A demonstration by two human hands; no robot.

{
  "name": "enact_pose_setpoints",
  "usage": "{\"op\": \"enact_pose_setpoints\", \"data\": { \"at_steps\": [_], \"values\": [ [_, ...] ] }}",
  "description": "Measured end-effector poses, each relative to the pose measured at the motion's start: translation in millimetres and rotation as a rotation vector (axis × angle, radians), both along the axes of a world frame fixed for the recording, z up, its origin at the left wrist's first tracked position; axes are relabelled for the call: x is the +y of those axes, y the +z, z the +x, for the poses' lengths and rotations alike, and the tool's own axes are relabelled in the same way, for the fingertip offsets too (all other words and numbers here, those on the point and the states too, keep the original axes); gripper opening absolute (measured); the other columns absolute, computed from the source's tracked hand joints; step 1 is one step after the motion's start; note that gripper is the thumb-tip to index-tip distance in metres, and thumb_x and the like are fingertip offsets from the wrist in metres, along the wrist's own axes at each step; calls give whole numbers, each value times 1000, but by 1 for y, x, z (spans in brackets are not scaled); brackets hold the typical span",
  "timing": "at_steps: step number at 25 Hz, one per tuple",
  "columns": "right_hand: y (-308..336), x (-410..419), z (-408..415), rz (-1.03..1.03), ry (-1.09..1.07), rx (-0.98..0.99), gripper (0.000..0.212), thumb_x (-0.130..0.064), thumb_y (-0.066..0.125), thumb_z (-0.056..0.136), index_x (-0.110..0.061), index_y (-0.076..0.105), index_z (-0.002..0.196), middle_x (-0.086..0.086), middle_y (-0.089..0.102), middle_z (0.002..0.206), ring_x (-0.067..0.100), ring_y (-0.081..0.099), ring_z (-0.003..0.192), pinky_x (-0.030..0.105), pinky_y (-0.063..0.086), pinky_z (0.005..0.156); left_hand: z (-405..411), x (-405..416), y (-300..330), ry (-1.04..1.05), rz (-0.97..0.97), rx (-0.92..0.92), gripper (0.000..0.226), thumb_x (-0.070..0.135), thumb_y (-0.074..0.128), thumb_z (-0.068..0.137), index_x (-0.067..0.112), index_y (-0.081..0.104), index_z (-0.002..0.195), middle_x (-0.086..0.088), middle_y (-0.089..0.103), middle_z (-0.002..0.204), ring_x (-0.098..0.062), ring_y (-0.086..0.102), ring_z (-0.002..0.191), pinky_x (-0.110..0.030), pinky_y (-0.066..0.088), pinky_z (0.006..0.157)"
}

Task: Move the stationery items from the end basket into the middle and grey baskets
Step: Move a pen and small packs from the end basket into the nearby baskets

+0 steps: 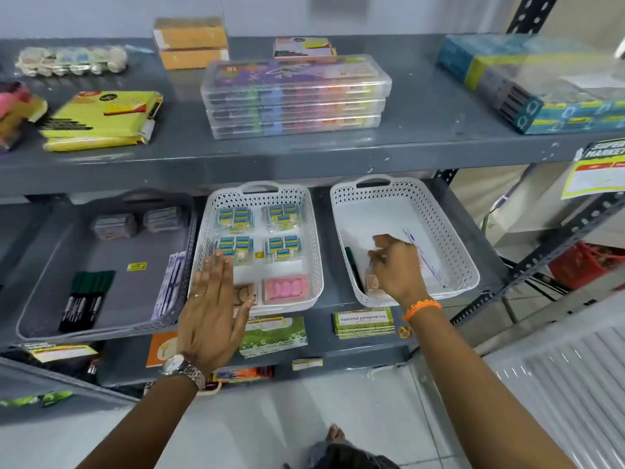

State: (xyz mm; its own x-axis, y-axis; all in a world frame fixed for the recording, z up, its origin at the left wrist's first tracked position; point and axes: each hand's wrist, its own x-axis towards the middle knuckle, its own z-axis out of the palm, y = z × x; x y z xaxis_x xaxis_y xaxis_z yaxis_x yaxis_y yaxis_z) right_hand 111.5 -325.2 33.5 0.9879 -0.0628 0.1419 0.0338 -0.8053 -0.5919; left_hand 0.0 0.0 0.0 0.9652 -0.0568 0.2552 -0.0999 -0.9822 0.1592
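Right hand (394, 269) inside end basket (463, 262), right of middle basket (313, 252), fingers curled round a small pinkish pack (372, 282), dark marker (353, 269) just beside. Left hand (213, 299) flat, fingers spread, empty, over middle basket's near-left corner. Grey basket (30, 319) left of it.

The contents under the right hand (395, 265) are largely hidden: only an edge of a small pinkish pack (372, 282) is seen below the fingers, and whether it is gripped cannot be told. A wooden-coloured item (242, 295) in the middle basket (314, 231) is partly covered by the left hand (213, 306). Print on the blue-labelled packets (235, 218) is too small to be read. The two packs (135, 223) at the back of the grey basket (40, 299) are blurred, possibly wrapped erasers. The boxes (527, 82) on the upper shelf are cut off by the right edge.
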Motion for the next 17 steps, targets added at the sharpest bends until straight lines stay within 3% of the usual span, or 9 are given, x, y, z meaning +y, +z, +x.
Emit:
{"op": "enact_pose_setpoints", "data": {
  "at_steps": [4, 7, 11, 14, 17],
  "values": [
    [-17, 16, 27, -125, 63, 256, 33, -14, 68, 85, -1, 71, 115, 19, 73, 114, 34, 68, 106, 32, 54, 93, 1, 5, -16, 60, -17, -13, 82, 53, 26, 102, -2, 16, 161, -17, 13, 171, -31, 10, 160, -44, 16, 129],
    [-31, 26, 38, -335, 113, 325, 23, -14, 62, 85, -1, 72, 102, 19, 72, 106, 36, 67, 98, 34, 55, 80, 0, 9, -30, 74, -21, 36, 84, 58, 19, 102, 0, 15, 162, -16, 13, 171, -31, 12, 160, -43, 12, 130],
    [-36, 29, 45, -459, 72, 368, 23, -9, 63, 82, -1, 66, 103, 20, 69, 104, 38, 68, 97, 38, 58, 77, -4, 14, -39, 82, 23, 57, 76, 50, 30, 100, 0, 36, 156, -18, 30, 165, -37, 32, 153, -44, 16, 128],
    [-37, 33, 45, -454, -6, 383, 27, -7, 66, 79, -1, 64, 105, 19, 70, 104, 38, 69, 97, 37, 58, 76, -7, 16, -38, 58, 1, 35, 69, 50, 27, 104, 2, 52, 147, -18, 50, 154, -38, 50, 141, -45, 27, 121],
    [-35, 29, 45, -217, -143, 393, 29, -9, 69, 74, -7, 75, 102, 12, 75, 106, 31, 71, 97, 31, 57, 78, -6, 18, -34, 34, -6, 84, 69, 50, 21, 105, 5, 59, 141, -15, 61, 144, -37, 56, 135, -46, 32, 119]
  ]
}}
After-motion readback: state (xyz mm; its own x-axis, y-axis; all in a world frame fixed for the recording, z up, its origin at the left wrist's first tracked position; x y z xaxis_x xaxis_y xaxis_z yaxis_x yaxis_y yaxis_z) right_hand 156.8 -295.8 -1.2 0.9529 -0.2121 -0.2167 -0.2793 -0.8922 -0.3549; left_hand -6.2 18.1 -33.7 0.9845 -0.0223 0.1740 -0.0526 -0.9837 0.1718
